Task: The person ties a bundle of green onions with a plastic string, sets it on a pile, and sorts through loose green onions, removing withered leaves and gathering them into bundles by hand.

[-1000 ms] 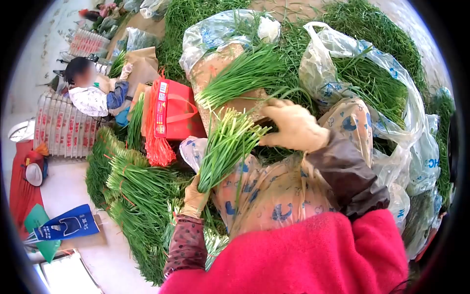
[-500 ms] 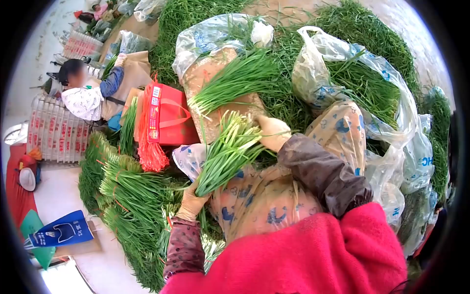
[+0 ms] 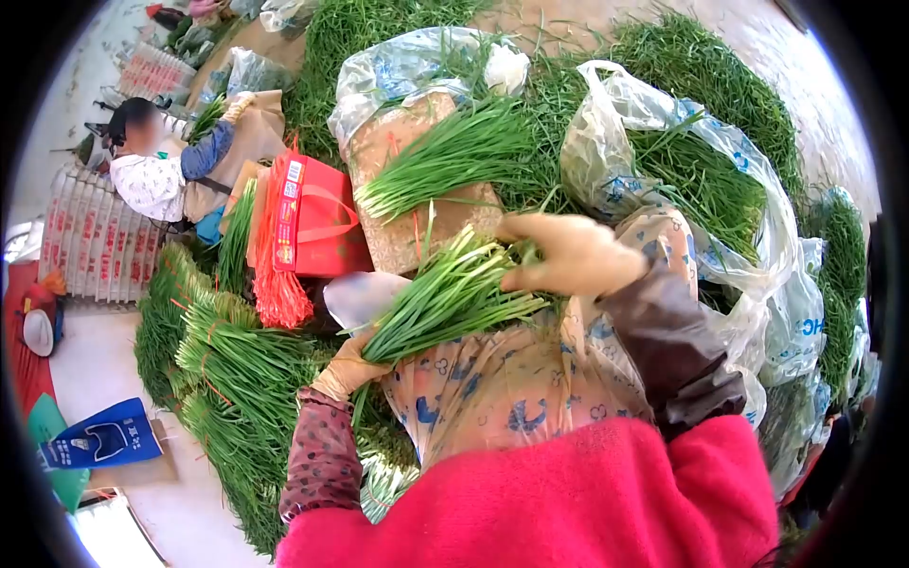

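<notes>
Gloved, my left hand (image 3: 347, 367) is closed round the lower end of a bunch of green stalks (image 3: 450, 293), whose pale ends point up and right over my lap. My right hand (image 3: 573, 254), also gloved and slightly blurred, is at the right side of the bunch's pale ends, its fingers curved apart round some dark green bits; whether it grips them I cannot tell. Behind the bunch, a loose pile of stalks (image 3: 454, 156) lies on a brown board (image 3: 386, 244). A patterned plastic apron (image 3: 511, 379) covers my lap.
A red box (image 3: 327, 222) with red ties (image 3: 281, 298) stands left of the board. Tied bundles (image 3: 241, 355) are heaped at the left. An open plastic bag (image 3: 592, 156) of greens is at the right. Another person (image 3: 151, 170) sits at the upper left; a blue fan (image 3: 104, 435) lies lower left.
The bunch has tilted lower and more to the right in my left hand. My right hand moved in to the pale ends, then back out to the right. The view has shifted slightly.
</notes>
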`<state>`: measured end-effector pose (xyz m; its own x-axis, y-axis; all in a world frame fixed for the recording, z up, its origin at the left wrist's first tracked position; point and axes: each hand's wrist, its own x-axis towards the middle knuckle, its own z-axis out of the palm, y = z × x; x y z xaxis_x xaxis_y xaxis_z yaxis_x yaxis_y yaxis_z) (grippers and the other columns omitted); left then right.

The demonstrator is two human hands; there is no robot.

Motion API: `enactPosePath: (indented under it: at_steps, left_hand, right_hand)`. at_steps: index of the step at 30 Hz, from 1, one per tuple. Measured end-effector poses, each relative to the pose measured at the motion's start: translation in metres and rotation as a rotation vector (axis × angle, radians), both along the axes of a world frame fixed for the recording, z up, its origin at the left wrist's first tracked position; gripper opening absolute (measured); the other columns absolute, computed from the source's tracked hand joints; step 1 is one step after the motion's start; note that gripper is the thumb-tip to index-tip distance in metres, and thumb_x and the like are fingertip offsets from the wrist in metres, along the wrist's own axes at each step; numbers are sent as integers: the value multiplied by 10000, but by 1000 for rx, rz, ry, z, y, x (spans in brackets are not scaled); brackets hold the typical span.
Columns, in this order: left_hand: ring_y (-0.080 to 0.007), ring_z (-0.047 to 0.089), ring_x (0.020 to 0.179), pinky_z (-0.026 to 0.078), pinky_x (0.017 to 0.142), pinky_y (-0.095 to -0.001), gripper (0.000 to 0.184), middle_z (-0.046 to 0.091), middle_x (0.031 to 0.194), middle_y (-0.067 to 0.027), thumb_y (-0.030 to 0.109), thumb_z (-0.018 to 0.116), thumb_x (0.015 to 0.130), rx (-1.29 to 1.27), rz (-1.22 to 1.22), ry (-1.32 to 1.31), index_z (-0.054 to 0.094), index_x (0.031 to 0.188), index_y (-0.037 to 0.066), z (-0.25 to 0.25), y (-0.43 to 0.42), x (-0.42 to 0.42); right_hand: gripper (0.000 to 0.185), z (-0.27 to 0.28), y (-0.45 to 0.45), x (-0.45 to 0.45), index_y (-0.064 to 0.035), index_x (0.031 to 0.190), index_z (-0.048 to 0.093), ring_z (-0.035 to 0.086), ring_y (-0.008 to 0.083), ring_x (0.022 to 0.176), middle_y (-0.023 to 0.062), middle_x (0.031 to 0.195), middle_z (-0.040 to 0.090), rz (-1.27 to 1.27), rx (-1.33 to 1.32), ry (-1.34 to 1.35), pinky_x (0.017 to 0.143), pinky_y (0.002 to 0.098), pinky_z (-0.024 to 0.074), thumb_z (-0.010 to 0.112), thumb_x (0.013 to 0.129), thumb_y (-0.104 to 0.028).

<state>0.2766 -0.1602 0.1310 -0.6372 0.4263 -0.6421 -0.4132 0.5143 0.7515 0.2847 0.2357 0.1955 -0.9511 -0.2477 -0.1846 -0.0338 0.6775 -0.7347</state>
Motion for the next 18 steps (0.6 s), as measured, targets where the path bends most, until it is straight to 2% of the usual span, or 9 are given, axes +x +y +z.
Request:
enactPosePath:
  at_steps: [2,4,8,10,12,14,15,16,18]
  left_hand:
    - [-89,583,678,490,588,-235,647,643,940,-8,18,733,736,3,-37,-29,519,1343,85,0,0,-7]
    - [-87,588,683,494,584,-238,626,649,921,-9,15,737,735,-34,-48,-44,533,1324,78,1,0,-10]
    - [-108,587,609,477,533,-255,422,659,821,-24,-36,755,706,49,-43,-238,633,1104,33,6,-5,-15]
    - [-108,584,600,471,522,-260,415,657,812,-25,-38,756,699,53,-48,-240,636,1090,30,1,-9,-15]
    - [-110,577,582,461,499,-269,401,652,795,-26,-42,759,685,44,-55,-233,643,1063,25,-3,-13,-17]
    - [-127,583,575,474,501,-267,426,668,823,-55,-29,769,680,66,-63,-255,646,1083,33,0,-9,-20]
    - [-135,603,636,495,549,-278,454,675,873,-59,-19,774,684,45,-123,-270,639,1114,36,3,-6,-22]
    - [-143,623,698,516,597,-289,483,682,923,-64,-10,778,687,30,-189,-275,633,1145,40,6,-3,-27]
    - [-148,627,870,533,732,-318,543,675,1040,-56,8,786,694,74,-237,-186,612,1208,44,4,4,-24]
  right_hand:
    - [435,-10,-33,-9,-21,1162,556,664,337,927,153,1007,683,46,290,-125,794,413,529,626,829,-292]
    - [332,-31,-43,-10,-58,1117,593,648,372,781,163,868,672,-93,244,-66,712,456,513,594,820,-207]
    - [287,-56,-3,-24,-73,1097,640,670,299,868,116,913,699,-350,-122,128,795,384,519,510,845,-116]
    - [268,-44,27,-37,-61,1094,648,669,243,884,91,962,703,-661,-421,-100,817,367,509,502,874,-106]
    - [319,-48,50,-51,-53,1168,610,640,235,1003,120,1093,666,-541,-406,-182,894,348,482,580,878,-182]
    - [602,-28,41,-46,-50,1373,446,585,242,1120,173,1318,541,-59,-146,-244,974,349,458,668,823,-152]
    - [851,-26,37,-49,-66,1467,293,484,294,1252,201,1426,426,81,-102,-241,1064,367,383,745,766,-232]
    - [960,-55,32,-55,-64,1482,252,426,331,1301,216,1426,424,155,-187,-144,1093,383,339,788,721,-298]
    - [925,-57,7,-54,-52,1424,341,431,295,1295,205,1403,446,303,-371,-72,1083,377,349,831,687,-322]
